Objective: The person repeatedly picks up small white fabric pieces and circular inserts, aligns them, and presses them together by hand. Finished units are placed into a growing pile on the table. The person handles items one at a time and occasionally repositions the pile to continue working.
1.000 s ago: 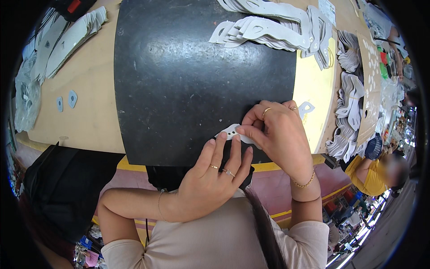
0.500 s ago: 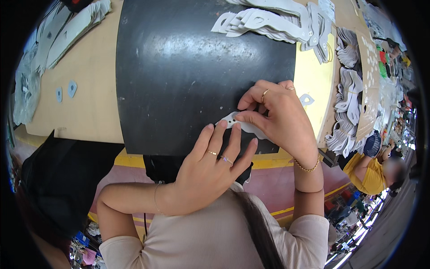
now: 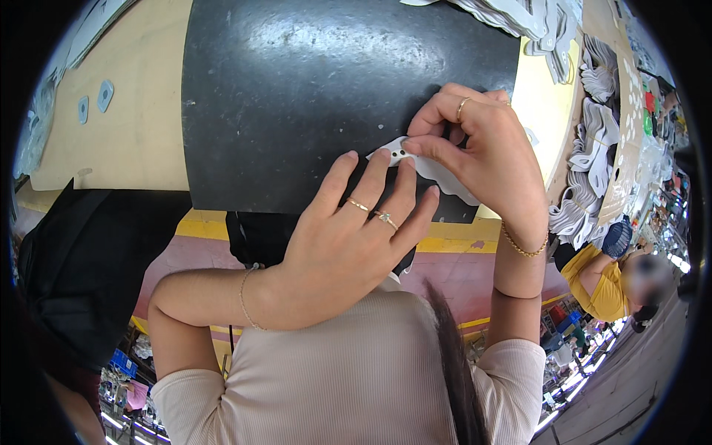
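Piece (image 3: 454, 184) | seemingly being mid-work (dark spots (image 3: 403, 152) showing) | left hand (image 3: 348, 237) resting spread on it | right hand (image 3: 495, 144) hovering narrow there, grip unclear | stacks (image 3: 519, 16) lying beyond

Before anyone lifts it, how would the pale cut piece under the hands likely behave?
The pale cut piece looks thin, so it is probably light. Its long, narrow shape suggests it may flex if lifted by one end. Lying flat on the black mat, it seems unlikely to roll.
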{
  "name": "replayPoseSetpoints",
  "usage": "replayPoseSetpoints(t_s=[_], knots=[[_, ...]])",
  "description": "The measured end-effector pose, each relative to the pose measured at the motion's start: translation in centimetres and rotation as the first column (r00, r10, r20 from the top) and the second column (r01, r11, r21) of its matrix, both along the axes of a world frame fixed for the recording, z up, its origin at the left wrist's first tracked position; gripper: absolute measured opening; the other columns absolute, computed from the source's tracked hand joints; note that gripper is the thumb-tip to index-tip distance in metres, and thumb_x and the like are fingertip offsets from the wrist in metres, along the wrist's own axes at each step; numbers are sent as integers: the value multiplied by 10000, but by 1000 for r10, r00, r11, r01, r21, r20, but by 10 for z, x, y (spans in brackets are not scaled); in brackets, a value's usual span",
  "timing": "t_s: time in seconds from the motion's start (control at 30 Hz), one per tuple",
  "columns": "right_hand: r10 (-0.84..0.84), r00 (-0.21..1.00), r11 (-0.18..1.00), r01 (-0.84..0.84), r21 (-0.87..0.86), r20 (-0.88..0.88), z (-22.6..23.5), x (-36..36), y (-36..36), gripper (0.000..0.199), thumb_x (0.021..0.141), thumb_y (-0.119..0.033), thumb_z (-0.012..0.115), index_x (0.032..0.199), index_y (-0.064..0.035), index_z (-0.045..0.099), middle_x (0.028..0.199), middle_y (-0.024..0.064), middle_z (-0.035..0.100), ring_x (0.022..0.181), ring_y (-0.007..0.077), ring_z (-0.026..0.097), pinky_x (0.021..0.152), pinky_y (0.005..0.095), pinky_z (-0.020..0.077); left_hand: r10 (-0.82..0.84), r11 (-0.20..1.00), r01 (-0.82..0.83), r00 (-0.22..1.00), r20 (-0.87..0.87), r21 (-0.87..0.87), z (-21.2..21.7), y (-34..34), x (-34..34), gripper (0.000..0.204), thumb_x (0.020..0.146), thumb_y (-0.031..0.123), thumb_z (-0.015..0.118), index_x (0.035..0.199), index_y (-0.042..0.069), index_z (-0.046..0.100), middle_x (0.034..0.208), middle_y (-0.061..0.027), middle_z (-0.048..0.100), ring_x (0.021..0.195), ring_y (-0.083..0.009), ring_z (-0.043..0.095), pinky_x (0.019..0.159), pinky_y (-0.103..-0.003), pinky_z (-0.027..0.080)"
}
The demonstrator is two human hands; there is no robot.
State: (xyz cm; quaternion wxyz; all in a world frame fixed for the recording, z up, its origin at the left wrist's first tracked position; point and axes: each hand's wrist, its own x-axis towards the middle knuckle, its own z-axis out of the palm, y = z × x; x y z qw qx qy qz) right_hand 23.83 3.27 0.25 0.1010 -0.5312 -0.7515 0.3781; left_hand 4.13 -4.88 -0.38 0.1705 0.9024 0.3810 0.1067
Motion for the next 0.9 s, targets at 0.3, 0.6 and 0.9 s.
replayPoseSetpoints(t_s=[0.3,0.6,0.9], knots=[[23,999,999,-22,-26,23,1,0,1,78,820,-99,759,789,-81,690,737,33,640,710,225,646,813,366,377,-35,997,34,999,12,75,-7,0,-4,383,890,224,606,1237,81,681,1301,-147,629,1250,-336,565,1057,-530,442],[88,996,993,-86,77,-18,-6,5,6,119,806,-80,811,821,-41,700,717,25,620,592,144,550,656,293,419,-35,999,36,998,51,-4,-7,0,-5,462,887,144,590,1347,137,631,1407,-186,571,1276,-380,555,1051,-522,465],[79,996,996,-76,53,-48,-5,7,4,135,794,-77,821,806,-30,696,721,33,627,607,154,582,652,291,427,-59,996,58,998,5,73,-6,1,-4,403,879,181,606,1267,87,660,1326,-191,606,1247,-378,564,1059,-507,456]])
